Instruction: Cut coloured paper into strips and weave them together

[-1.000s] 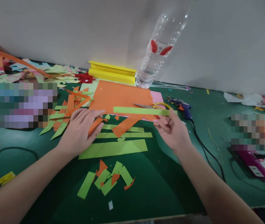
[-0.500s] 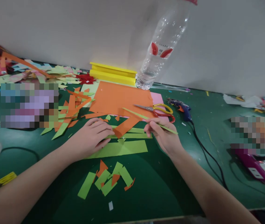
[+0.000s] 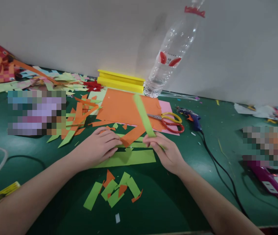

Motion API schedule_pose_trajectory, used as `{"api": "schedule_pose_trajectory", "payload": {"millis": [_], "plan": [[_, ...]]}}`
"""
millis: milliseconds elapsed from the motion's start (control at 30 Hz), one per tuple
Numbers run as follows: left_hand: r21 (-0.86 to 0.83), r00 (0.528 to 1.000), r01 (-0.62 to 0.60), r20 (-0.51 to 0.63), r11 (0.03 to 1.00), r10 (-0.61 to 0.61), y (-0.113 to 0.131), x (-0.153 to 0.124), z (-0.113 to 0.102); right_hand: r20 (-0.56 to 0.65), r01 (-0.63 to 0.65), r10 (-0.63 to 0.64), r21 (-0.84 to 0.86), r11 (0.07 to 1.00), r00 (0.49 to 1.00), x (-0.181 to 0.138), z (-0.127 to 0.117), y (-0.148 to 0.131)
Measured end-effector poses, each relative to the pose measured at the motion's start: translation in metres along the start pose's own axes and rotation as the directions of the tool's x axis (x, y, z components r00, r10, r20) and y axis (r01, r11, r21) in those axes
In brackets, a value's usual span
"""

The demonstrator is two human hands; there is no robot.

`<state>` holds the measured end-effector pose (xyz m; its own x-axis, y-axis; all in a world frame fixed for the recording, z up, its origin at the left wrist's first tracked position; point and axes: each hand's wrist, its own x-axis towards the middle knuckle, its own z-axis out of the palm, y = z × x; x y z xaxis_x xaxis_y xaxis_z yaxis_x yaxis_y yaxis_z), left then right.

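R hand [image 3: 164, 151] pinches green strip [image 3: 143, 114] low, just left of scissors [image 3: 170, 121]; prob flimsy, light, hold near base; L hand [image 3: 99, 147] presses orange strip [image 3: 132, 135], grip unclear

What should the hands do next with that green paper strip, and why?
Probably lower it flat by the orange strip. The right hand pinches the green strip, which sticks up off the table, while the left hand presses the orange strip down across other green strips.
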<state>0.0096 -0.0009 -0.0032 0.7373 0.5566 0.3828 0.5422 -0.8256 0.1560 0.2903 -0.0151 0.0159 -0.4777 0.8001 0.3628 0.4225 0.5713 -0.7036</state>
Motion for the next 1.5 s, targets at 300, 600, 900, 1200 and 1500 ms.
{"api": "schedule_pose_trajectory", "payload": {"millis": [300, 600, 900, 1200, 1500], "plan": [[-0.02, 0.998, 0.009, 0.065, 1.0, -0.008, 0.0, 0.001, -0.003, -0.134, -0.186, 0.202, 0.122, 0.975, 0.97, 0.002, 0.004, 0.006], [-0.022, 0.999, -0.005, 0.053, 1.0, 0.006, 0.001, 0.0, -0.002, -0.223, -0.272, 0.293, 0.119, 0.955, 0.93, 0.001, -0.004, 0.003], [-0.028, 0.999, -0.02, 0.03, 0.999, 0.021, -0.002, 0.0, -0.003, -0.362, -0.331, 0.357, 0.135, 0.934, 0.861, 0.009, -0.003, 0.008], [-0.049, 0.999, -0.026, 0.043, 0.998, 0.028, -0.002, 0.0, -0.004, -0.393, -0.282, 0.318, 0.149, 0.948, 0.863, 0.007, 0.009, 0.002], [-0.082, 0.998, -0.028, 0.047, 0.996, 0.032, -0.002, -0.001, -0.002, 0.12, -0.121, 0.123, -0.028, 0.992, 0.985, 0.08, -0.022, -0.009]]}}
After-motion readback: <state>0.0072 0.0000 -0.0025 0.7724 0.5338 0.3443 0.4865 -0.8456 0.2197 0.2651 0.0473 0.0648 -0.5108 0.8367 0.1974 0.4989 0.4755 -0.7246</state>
